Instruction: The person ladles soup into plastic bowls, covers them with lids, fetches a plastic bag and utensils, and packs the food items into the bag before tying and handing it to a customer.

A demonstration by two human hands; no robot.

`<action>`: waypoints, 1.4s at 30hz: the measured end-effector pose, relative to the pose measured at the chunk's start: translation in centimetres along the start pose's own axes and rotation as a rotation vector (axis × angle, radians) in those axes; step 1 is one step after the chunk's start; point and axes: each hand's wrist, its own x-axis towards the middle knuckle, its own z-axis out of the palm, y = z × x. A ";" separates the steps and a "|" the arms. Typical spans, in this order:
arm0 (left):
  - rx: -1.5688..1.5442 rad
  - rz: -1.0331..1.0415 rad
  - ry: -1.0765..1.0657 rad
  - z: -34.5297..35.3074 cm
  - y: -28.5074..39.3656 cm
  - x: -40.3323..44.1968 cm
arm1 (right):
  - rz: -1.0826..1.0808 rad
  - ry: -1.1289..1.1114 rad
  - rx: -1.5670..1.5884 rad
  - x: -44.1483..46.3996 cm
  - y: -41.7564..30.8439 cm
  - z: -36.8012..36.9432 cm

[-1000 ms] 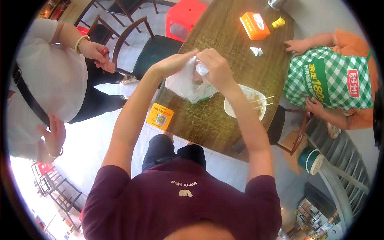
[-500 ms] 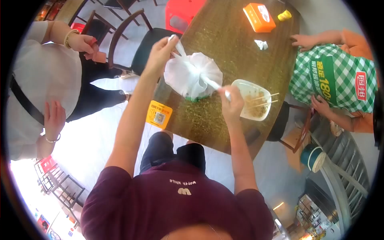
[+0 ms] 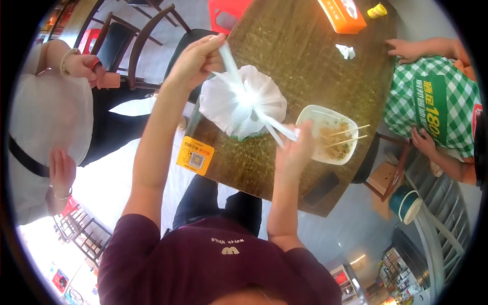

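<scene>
A white translucent plastic bag (image 3: 243,101), gathered at its neck, sits near the left edge of the wooden table (image 3: 300,56). My left hand (image 3: 201,58) is closed on one twisted handle, pulled up and to the left. The other handle stretches down to the right into my right hand (image 3: 295,150), whose fingers are closed on it and slightly blurred. Just beyond my right hand is a white bowl (image 3: 317,122) with food remains and two wooden sticks (image 3: 348,140). What the bag contains is hidden.
An orange tissue box (image 3: 343,18), a yellow container (image 3: 377,11), crumpled tissue (image 3: 345,51), a dark phone (image 3: 321,188) and a yellow QR card (image 3: 195,156) are on the table. One person (image 3: 53,112) stands left; another in a checked apron (image 3: 437,107) is right. Chairs stand around.
The gathered bag's handles have been drawn apart, my left hand going up-left and my right hand down-right. The view has shifted, showing the dark phone more fully.
</scene>
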 end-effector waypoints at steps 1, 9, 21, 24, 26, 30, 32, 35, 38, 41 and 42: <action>0.014 0.007 0.015 -0.9 0.1 0.3 | 0.012 0.155 -0.007 -0.7 -0.6 1.1; 0.273 0.164 0.148 0.4 1.5 -1.0 | 0.008 0.155 -0.039 -2.3 -1.2 -2.9; 0.799 0.256 -0.061 10.2 2.7 -9.9 | -0.054 -0.870 -0.728 -0.5 -9.7 9.5; 0.702 0.296 -0.129 10.6 3.1 -9.5 | -0.491 -0.927 -0.708 1.5 -7.5 9.0; 0.664 0.353 -0.226 10.7 2.5 -9.2 | -0.157 -0.976 -0.561 1.5 -6.0 8.9; 1.070 0.321 -0.098 10.5 4.7 -10.6 | 0.068 -0.933 -0.414 2.2 -5.6 9.3; 1.142 0.418 -0.073 10.1 4.4 -10.8 | 0.115 -0.997 -0.331 2.9 -5.3 8.9; 1.381 0.570 -0.010 9.1 3.0 -9.7 | 0.119 -0.977 -0.401 3.6 -5.1 9.3; 1.418 0.459 0.012 8.9 3.2 -9.6 | -0.137 -0.969 -0.755 1.6 -6.7 10.3; 0.983 0.374 -0.078 8.9 3.5 -9.2 | -0.502 -1.038 -0.887 1.8 -5.8 9.4; 0.819 0.302 -0.102 8.6 3.6 -9.0 | -0.287 -1.056 -0.761 2.1 -5.8 9.4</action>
